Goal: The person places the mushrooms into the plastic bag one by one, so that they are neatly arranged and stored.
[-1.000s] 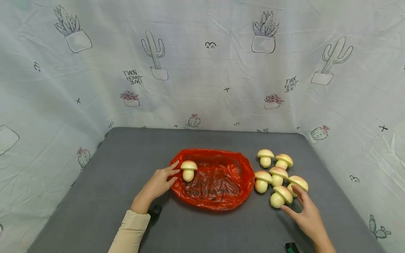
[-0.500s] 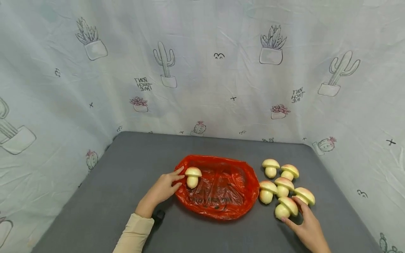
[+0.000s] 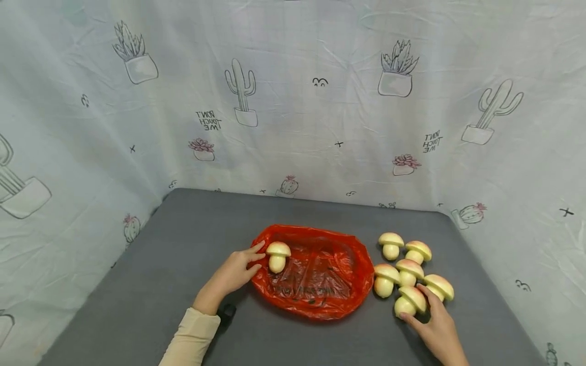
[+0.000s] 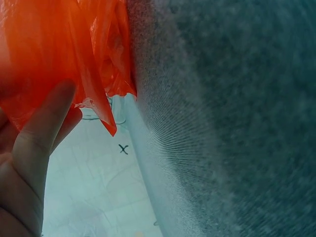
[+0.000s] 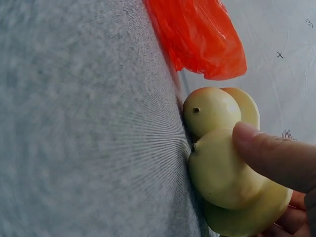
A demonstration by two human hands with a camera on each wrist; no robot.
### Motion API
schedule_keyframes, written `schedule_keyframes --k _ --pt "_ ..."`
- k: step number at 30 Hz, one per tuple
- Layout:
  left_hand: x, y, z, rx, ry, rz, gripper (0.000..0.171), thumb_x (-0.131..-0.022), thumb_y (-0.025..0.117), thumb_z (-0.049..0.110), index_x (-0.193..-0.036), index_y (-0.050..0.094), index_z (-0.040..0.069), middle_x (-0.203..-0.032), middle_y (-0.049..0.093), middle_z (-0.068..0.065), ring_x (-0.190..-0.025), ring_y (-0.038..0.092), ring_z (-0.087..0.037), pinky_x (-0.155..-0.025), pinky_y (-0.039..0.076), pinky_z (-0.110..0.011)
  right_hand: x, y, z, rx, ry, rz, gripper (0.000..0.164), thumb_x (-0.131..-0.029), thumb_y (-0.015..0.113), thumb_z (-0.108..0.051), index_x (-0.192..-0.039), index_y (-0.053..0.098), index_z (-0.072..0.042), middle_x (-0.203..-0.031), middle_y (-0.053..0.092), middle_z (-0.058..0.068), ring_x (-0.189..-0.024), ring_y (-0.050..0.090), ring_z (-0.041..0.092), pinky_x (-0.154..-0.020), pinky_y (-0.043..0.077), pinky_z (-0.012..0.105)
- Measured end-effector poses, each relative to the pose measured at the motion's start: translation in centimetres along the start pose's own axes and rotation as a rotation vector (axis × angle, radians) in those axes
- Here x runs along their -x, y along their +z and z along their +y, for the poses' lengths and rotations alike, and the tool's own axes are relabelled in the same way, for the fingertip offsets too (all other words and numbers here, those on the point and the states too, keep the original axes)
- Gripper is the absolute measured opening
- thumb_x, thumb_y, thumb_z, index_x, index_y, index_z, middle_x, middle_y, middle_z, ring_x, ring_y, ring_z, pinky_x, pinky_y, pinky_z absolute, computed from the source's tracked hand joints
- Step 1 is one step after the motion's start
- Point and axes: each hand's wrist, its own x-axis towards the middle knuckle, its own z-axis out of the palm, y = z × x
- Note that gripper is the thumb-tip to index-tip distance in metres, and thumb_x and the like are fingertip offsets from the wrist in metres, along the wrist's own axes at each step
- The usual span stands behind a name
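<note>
A red plastic bag point(image 3: 316, 311) lies spread open on the grey table, its rim standing up like a shallow bowl. One toy mushroom point(image 3: 277, 256) with a yellowish, red-tinged cap is inside at the left. My left hand point(image 3: 233, 274) touches the bag's left rim with fairly straight, spread fingers; the left wrist view shows its thumb point(image 4: 44, 118) against the red plastic. Right of the bag, my right hand point(image 3: 437, 325) grips the nearest mushroom point(image 3: 409, 301), thumb on the stem and fingers at the cap. In the right wrist view this mushroom point(image 5: 222, 168) appears low at the table surface.
Several more mushrooms stand close around the gripped one, among them one at the back point(image 3: 391, 245), one near the bag's right rim point(image 3: 385, 279) and one at the far right point(image 3: 440, 287). A white cloth printed with cacti point(image 3: 293, 112) hangs behind the grey table point(image 3: 206, 218).
My right hand has closed in on the nearest mushroom, its thumb and fingers now against it. My left hand has stayed at the bag's rim. The head view has tilted and shifted slightly.
</note>
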Motion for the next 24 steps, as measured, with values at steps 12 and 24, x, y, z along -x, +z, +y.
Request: schedule_keyframes --k 12,24 --pt "-0.11 0.03 0.11 -0.009 0.003 0.013 0.036 -0.090 0.060 0.005 -0.126 0.060 -0.003 -0.145 0.042 -0.017 -0.041 0.019 -0.003 -0.045 0.029 -0.019 -0.27 -0.11 0.33 0.004 -0.059 0.020 0.082 -0.072 0.082 -0.026 -0.135 0.041 0.007 -0.129 0.047 0.030 -0.116 0.044 0.046 -0.085 0.037 0.056" --pt "-0.10 0.05 0.11 -0.022 -0.003 0.006 0.036 -0.090 0.060 0.005 -0.125 0.061 -0.002 -0.144 0.043 -0.017 -0.042 0.018 -0.003 -0.045 0.028 -0.018 0.62 -0.83 0.44 0.002 -0.007 0.040 0.081 -0.074 0.081 -0.032 -0.138 0.042 0.000 -0.131 0.048 0.024 -0.106 0.049 0.031 -0.073 0.030 0.006"
